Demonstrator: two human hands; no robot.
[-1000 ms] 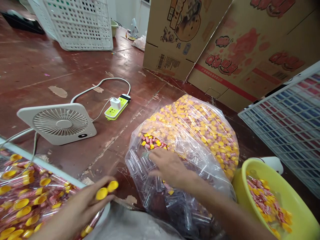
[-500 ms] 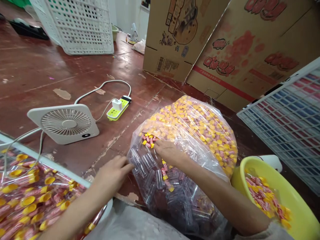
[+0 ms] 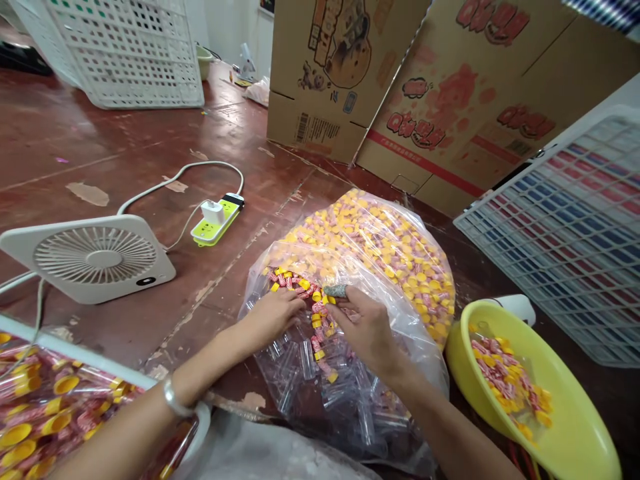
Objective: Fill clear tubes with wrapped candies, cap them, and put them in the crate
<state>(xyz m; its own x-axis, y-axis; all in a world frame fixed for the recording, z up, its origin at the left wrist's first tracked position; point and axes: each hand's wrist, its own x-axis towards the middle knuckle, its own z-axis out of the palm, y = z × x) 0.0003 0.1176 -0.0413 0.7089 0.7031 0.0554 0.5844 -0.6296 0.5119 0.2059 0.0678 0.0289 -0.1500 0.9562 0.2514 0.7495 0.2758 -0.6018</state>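
Both hands work at the mouth of the clear plastic bag on the red floor. Left hand has fingers curled down into the loose pink-and-yellow candies; can't tell if it grips any. Right hand has thumb and forefinger pinched on a small greyish piece, just above the candies. Big candy bag lies right behind, yellow basin to the right, white fan and power strip to the left
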